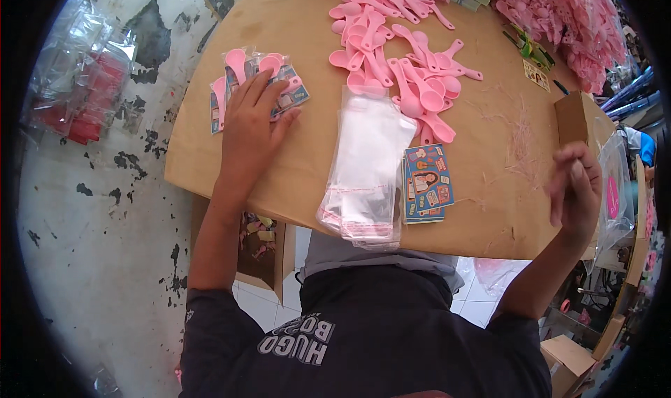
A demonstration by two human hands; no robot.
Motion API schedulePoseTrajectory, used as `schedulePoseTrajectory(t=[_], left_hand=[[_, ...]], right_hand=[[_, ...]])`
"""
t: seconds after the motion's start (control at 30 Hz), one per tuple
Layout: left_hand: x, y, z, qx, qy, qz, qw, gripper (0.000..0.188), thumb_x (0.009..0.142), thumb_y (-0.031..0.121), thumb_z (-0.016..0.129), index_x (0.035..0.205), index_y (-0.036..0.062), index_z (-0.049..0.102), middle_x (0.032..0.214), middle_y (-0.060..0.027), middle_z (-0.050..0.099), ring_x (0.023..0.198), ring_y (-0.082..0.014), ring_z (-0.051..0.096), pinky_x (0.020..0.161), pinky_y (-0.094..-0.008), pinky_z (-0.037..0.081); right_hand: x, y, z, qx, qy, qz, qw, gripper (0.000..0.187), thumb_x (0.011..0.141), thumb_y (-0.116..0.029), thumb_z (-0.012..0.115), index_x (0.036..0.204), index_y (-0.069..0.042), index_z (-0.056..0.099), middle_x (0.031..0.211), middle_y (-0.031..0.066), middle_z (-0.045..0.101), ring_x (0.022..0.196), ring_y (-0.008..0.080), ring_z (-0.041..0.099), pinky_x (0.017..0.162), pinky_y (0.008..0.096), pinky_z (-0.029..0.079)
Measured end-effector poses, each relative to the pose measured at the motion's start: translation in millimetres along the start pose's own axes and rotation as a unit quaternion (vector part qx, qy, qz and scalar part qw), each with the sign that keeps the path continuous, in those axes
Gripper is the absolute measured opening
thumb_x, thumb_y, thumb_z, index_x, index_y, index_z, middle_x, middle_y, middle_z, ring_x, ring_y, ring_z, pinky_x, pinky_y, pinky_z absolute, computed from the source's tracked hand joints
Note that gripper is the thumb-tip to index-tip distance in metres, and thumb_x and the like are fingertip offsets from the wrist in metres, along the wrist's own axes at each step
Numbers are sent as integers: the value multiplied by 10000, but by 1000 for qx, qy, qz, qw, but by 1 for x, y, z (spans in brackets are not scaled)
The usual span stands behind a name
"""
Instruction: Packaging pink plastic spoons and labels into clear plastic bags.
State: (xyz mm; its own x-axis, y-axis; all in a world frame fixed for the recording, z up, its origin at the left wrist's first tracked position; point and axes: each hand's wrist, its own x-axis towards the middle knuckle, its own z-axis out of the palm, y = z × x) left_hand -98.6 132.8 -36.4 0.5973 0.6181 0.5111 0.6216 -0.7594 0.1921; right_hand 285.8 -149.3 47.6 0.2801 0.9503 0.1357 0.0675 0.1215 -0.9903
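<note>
My left hand (pixel 253 122) lies flat with fingers spread on a small group of clear packets, each with a pink measuring spoon (pixel 236 64) and a blue printed card (pixel 298 96). My fingers partly cover them. My right hand (pixel 579 188) is raised by the table's right side, its fingers bent and drawn together. Anything between its fingertips is too small to make out. Between my hands lie a stack of clear plastic bags (pixel 367 164) and, against its right side, a stack of blue printed cards (pixel 428 181). Loose pink spoons (pixel 426 90) are heaped just beyond the bags.
Thin strips (pixel 518 143) litter the brown-covered table (pixel 482 223) toward the right. A large bag of pink spoons (pixel 559 20) and a cardboard box (pixel 572 122) stand farther right. Clear packets (pixel 87 83) hang or lie at far left. An open carton (pixel 262 247) sits below the table edge.
</note>
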Motion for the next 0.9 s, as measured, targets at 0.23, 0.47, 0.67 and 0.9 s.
schedulePoseTrajectory(t=[0.23,0.47,0.67,0.9], left_hand=[[-11,-22,-14,17,-17,19,1000,384,871,124,731,1238,46,653,1414,-156,577,1318,-368,520,1116,-448,401],[-19,-77,-45,-97,-89,42,990,307,895,159,708,1179,48,671,1406,-121,605,1355,-338,514,1203,-500,284],[-12,-49,-46,65,-40,83,994,333,968,78,622,1298,30,620,1434,-155,576,1382,-292,502,1138,-415,393],[-38,39,-21,-178,11,-116,977,207,975,198,679,1028,-2,679,949,-88,692,848,-173,628,734,-303,490]], right_hand=[[3,12,8,-179,96,-45,978,219,1014,-150,576,1033,39,685,975,73,694,880,133,596,852,306,446],[-11,-1,-24,-78,113,-248,959,234,1040,-192,554,895,-31,643,807,24,568,722,87,491,708,251,383],[14,-7,23,-343,134,30,929,252,1023,-232,602,1222,-78,619,909,30,642,701,99,551,598,252,435],[3,25,76,-383,78,69,918,178,978,-162,649,1093,-28,668,948,76,700,861,133,658,665,296,529]])
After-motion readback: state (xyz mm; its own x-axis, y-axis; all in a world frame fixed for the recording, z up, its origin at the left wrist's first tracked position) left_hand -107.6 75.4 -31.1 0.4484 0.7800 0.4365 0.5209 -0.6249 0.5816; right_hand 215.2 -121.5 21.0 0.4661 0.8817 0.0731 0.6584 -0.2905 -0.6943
